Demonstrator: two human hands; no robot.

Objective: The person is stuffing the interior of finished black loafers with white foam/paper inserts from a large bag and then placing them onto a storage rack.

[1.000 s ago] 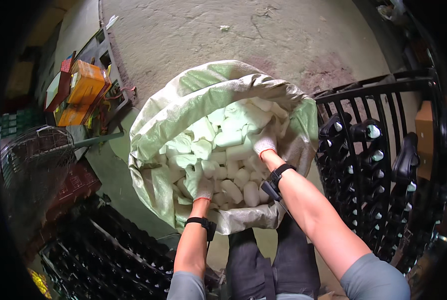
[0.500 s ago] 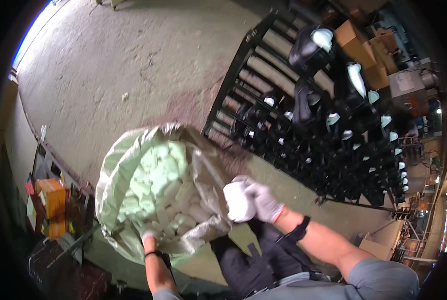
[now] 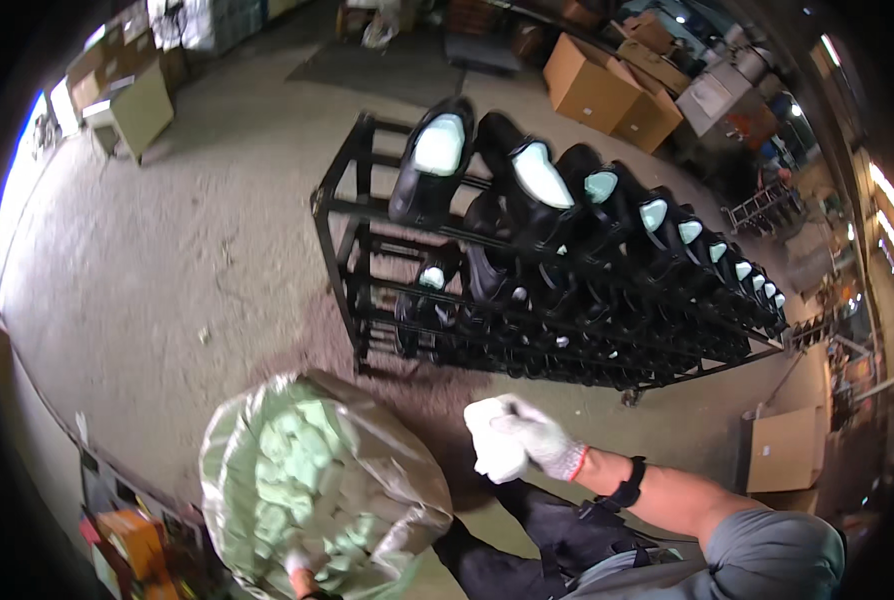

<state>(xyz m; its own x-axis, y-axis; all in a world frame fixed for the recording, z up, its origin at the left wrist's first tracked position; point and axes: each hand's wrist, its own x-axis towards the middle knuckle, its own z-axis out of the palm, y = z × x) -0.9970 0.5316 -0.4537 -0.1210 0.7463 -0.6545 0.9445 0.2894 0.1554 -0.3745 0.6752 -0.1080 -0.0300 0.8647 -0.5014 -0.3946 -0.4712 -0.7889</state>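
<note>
now gloved right hand (image 3: 527, 440) clasps crumpled white wad (image 3: 492, 450); left hand (image 3: 297, 565) grips crinkly plastic bag (image 3: 317, 480).

The scene is dim overall, a wide fisheye view ringed by a black vignette. Daylight glares white-blue through an opening at the far left, washing the grey concrete floor (image 3: 167, 260) pale there. Warm strip lamps burn along the right rim. Straight bars of the black metal shoe rack (image 3: 357, 250) bow outward. The pale insoles of the black shoes (image 3: 437, 150) catch the light. The white-gloved right hand (image 3: 527, 440) is slightly overexposed and soft.
</note>
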